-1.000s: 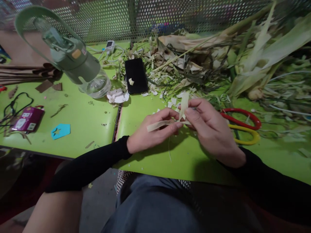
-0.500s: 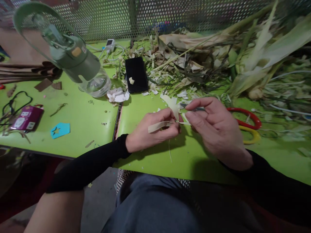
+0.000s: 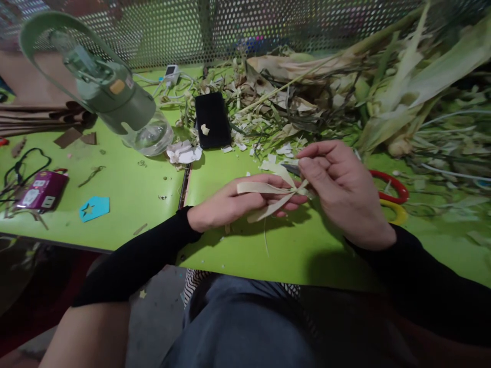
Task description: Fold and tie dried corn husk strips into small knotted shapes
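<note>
A bow-like bunch of pale corn husk strips [image 3: 270,188], gathered at a narrow middle, lies across the fingers of my left hand [image 3: 233,199]. This hand is turned partly palm up and supports the strips, its fingers fairly straight. A thin pale thread [image 3: 266,239] hangs below it. Close by on the right, my right hand [image 3: 341,189] has thumb and forefinger pinched together above the bunch's right end; whatever is between them is too small to make out. Scissors with red and yellow handles [image 3: 399,190] lie under my right hand, their dark blade tip showing beyond it.
A black phone [image 3: 213,122] lies behind my hands, beside crumpled white paper [image 3: 184,153] and a green water bottle [image 3: 130,110]. Husk scraps [image 3: 276,102] and corn husks [image 3: 414,97] heap along the back. A purple box [image 3: 44,189] and blue pentagon [image 3: 94,208] are at left.
My left hand has opened out from its pinch, and the husk strips now show spread across its fingers. My right hand has risen slightly, fingertips still pinched.
</note>
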Demonstrator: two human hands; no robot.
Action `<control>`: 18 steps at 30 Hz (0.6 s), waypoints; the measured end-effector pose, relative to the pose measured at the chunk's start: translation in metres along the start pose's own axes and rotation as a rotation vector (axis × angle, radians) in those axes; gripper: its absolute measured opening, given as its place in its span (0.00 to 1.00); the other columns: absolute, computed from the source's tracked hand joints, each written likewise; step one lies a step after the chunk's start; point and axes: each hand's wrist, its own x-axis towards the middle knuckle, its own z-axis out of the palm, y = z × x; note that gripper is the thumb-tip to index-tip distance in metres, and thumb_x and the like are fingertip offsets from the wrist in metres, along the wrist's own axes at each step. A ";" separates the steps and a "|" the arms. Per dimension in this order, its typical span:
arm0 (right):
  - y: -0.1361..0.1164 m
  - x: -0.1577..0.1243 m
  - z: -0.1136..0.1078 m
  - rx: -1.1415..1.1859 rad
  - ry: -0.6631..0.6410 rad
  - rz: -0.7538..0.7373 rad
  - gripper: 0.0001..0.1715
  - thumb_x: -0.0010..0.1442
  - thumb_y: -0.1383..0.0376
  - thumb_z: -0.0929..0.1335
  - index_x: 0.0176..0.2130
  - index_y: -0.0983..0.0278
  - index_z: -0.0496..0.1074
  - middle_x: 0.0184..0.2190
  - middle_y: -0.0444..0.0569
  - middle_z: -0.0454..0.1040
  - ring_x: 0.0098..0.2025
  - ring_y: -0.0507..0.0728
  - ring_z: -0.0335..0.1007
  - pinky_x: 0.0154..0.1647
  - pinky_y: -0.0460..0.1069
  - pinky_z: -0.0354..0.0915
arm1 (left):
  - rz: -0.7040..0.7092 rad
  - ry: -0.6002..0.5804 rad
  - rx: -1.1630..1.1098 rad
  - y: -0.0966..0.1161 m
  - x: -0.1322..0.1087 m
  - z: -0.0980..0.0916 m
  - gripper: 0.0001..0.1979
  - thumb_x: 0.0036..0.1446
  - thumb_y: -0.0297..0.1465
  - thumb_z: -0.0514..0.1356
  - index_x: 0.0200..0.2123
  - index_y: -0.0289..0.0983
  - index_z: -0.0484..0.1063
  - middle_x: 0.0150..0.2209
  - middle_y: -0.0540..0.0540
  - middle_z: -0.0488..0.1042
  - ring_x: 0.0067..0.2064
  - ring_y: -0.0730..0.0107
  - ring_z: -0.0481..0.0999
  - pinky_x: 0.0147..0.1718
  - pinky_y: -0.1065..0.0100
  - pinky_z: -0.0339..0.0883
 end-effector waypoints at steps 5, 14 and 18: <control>0.004 -0.001 0.002 0.002 0.010 -0.032 0.10 0.65 0.54 0.72 0.41 0.55 0.69 0.27 0.41 0.66 0.25 0.54 0.60 0.27 0.52 0.59 | -0.022 0.054 0.129 -0.006 0.006 -0.001 0.07 0.61 0.31 0.66 0.41 0.34 0.76 0.41 0.43 0.83 0.42 0.71 0.83 0.46 0.68 0.75; 0.004 -0.006 0.001 -0.504 -0.109 -0.479 0.12 0.68 0.55 0.69 0.33 0.56 0.71 0.31 0.48 0.73 0.36 0.60 0.69 0.40 0.57 0.64 | 0.165 0.347 0.054 -0.008 0.011 0.000 0.03 0.65 0.28 0.62 0.40 0.36 0.70 0.39 0.49 0.81 0.43 0.74 0.81 0.47 0.70 0.73; 0.012 -0.005 0.007 -0.560 -0.136 -0.386 0.20 0.66 0.46 0.68 0.39 0.60 0.76 0.38 0.55 0.79 0.42 0.65 0.75 0.43 0.59 0.68 | 0.239 0.397 0.021 -0.009 0.010 0.005 0.05 0.66 0.29 0.61 0.44 0.38 0.68 0.46 0.47 0.81 0.53 0.67 0.79 0.58 0.64 0.68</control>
